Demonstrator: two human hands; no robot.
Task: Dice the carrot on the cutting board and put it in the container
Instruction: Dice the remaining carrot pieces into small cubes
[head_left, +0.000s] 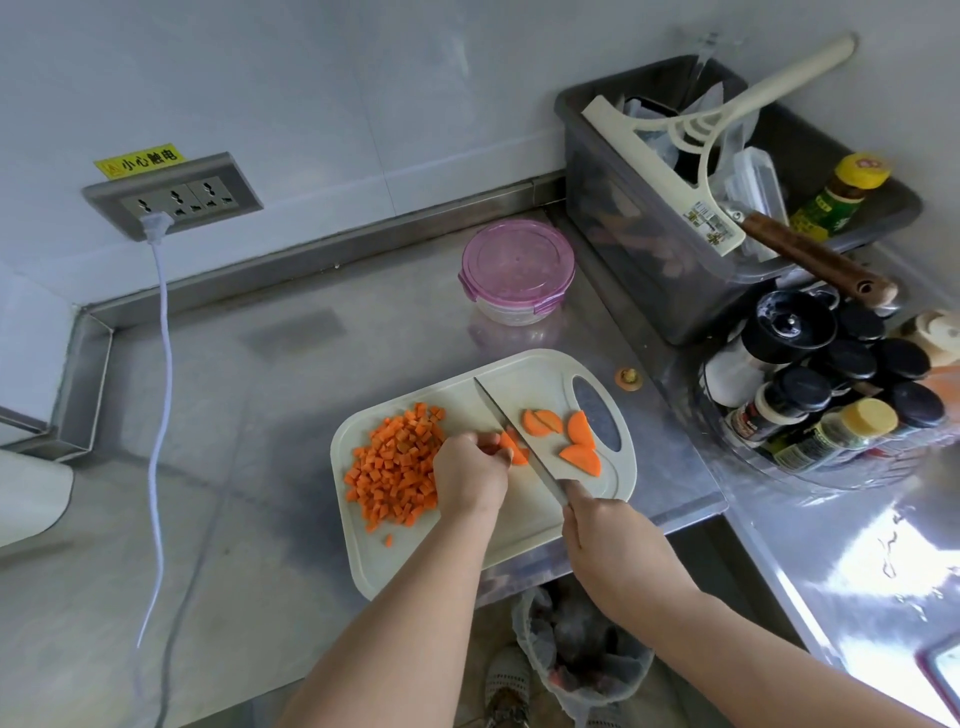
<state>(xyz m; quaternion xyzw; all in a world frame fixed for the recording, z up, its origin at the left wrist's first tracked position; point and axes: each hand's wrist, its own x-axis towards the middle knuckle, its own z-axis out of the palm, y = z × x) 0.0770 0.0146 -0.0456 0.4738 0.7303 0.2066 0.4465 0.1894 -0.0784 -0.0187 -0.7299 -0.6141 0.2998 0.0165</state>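
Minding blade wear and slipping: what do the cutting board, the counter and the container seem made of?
Cutting board: probably plastic, matte pale green, with a moulded rim groove and handle slot. Counter: stainless steel, brushed, showing soft reflections. Container: clear glass or plastic, hard to tell; its lid looks translucent pink plastic with clip tabs.

One wide-angle view, from a camera worn on the person's head. It looks forward and steeply down onto a steel worktop (291, 395). Both forearms enter from the bottom edge, so the cutting board (535, 525), at the worktop's near edge, sits close and near the centre. The back wall (363, 78) fills the top; straight lines bow toward the edges.
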